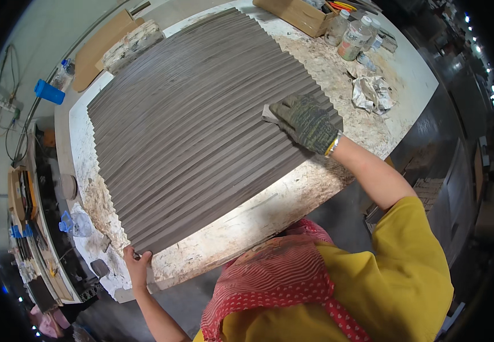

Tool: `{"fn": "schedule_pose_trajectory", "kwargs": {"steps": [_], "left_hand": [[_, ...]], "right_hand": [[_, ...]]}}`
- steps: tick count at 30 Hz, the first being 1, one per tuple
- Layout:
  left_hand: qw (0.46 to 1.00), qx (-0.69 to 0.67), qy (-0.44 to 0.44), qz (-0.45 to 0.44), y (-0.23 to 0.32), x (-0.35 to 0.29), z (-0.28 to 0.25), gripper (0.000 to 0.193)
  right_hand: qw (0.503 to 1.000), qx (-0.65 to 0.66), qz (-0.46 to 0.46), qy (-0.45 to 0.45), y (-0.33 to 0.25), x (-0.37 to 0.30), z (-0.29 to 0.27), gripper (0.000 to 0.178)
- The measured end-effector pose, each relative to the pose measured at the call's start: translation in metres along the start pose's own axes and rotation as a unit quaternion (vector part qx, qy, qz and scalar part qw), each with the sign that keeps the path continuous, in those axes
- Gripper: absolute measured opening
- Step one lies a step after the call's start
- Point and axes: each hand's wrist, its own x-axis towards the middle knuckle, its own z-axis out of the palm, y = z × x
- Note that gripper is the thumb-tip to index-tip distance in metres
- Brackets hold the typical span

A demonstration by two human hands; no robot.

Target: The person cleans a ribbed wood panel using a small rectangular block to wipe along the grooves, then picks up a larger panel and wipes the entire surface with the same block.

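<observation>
A large grey-brown panel (pixel 201 114) with many parallel ridges and zigzag side edges lies on the worktable. My right hand (pixel 307 122), in a dark green knitted glove, presses down on it near the right side. A small pale pad or folded cloth (pixel 269 114) sticks out from under those gloved fingers; its exact kind cannot be told. At the panel's near left corner, my bare left hand (pixel 137 263) grips the edge between thumb and fingers. Part of the left fingers is hidden.
The stained white worktable (pixel 224 239) extends around the panel. Bottles (pixel 354 39), a cardboard box (pixel 295 16) and crumpled paper (pixel 372 94) stand or lie at far right. A wrapped block (pixel 133 45) is at far left; a clear blue-handled jug (pixel 80 224) sits near left.
</observation>
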Motion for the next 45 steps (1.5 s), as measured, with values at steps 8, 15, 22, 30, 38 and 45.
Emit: {"fn": "schedule_pose_trajectory", "kwargs": {"steps": [8,15,22,30,38,45], "left_hand": [[1.0,-0.002,0.001,-0.01,-0.001,-0.002,0.001,0.047],[1.0,-0.013,-0.003,-0.024,0.007,0.001,0.002,0.045],[1.0,0.005,0.009,0.003,0.004,0.002,0.002,0.044],[1.0,0.0,-0.014,-0.013,0.003,0.002,0.002,0.045],[0.999,-0.025,-0.027,-0.012,-0.004,0.004,-0.002,0.044],[0.996,-0.058,0.038,-0.047,-0.006,-0.005,0.006,0.05]], "right_hand": [[0.958,0.153,-0.08,0.231,-0.034,0.028,0.01,0.02],[0.954,0.161,0.243,-0.076,0.019,0.049,0.03,0.036],[0.993,0.092,-0.069,0.027,-0.073,0.037,0.002,0.02],[0.987,0.129,-0.005,0.099,0.007,0.039,0.004,0.023],[0.989,0.094,0.026,0.115,-0.001,0.031,0.037,0.024],[0.985,0.103,-0.134,0.039,-0.091,0.029,-0.019,0.009]]}}
